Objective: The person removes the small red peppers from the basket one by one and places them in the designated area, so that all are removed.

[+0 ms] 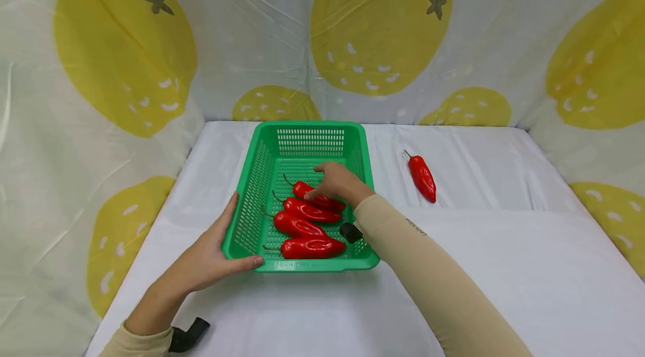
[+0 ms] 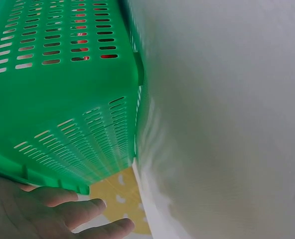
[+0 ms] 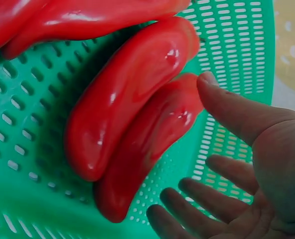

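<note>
Several red chili peppers (image 1: 307, 248) lie side by side in a green plastic basket (image 1: 370, 200), their thin stems toward the left. My right hand (image 1: 336, 182) is inside the basket over the farthest pepper (image 3: 152, 144). Its fingers are spread, and the thumb tip is at that pepper's stem end; whether it touches cannot be told. At the basket's near left corner is my left hand (image 1: 216, 250), thumb against the front rim and fingers extended along the left side. The left wrist view shows those fingers (image 2: 82, 214) loosely straight beside the slotted wall.
Another red pepper (image 1: 422, 178) lies on the white cloth (image 1: 504, 267) to the right of the basket. Behind and at both sides hang white curtains (image 1: 252, 27) printed with large yellow lemons. Black wrist-worn devices (image 1: 188, 334) show near both hands.
</note>
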The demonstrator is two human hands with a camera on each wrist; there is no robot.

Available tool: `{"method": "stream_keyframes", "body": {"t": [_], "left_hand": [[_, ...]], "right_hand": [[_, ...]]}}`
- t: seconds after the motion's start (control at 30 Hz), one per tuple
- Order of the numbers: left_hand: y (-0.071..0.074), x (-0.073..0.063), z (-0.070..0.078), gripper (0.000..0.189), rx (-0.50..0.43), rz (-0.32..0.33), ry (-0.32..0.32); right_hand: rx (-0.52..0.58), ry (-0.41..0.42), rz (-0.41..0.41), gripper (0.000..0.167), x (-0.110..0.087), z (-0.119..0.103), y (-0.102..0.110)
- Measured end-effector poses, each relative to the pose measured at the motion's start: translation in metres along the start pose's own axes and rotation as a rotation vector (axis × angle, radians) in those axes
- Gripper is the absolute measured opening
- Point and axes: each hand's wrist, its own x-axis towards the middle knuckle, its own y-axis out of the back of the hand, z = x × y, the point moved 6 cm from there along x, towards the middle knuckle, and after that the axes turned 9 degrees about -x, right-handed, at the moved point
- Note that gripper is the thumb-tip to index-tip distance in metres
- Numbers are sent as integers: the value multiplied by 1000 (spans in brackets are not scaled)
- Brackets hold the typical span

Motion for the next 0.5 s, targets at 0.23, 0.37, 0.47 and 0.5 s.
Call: {"method": "stream_keyframes", "body": {"t": [0.23, 0.37, 0.47, 0.5], "left_hand": [[-3, 1, 1, 128, 0, -7, -3], [-1, 2, 2, 129, 7, -2, -6], [-1, 1, 1, 129, 4, 0, 4], [-1, 1, 1, 129, 5, -2, 3]], "right_hand": [[-44, -35, -42, 75, 2, 9, -7], [-73, -22, -61, 71, 4, 9, -8], [-99, -20, -82, 68, 5, 8, -10], [-109, -22, -90, 67, 5, 8, -11]]}}
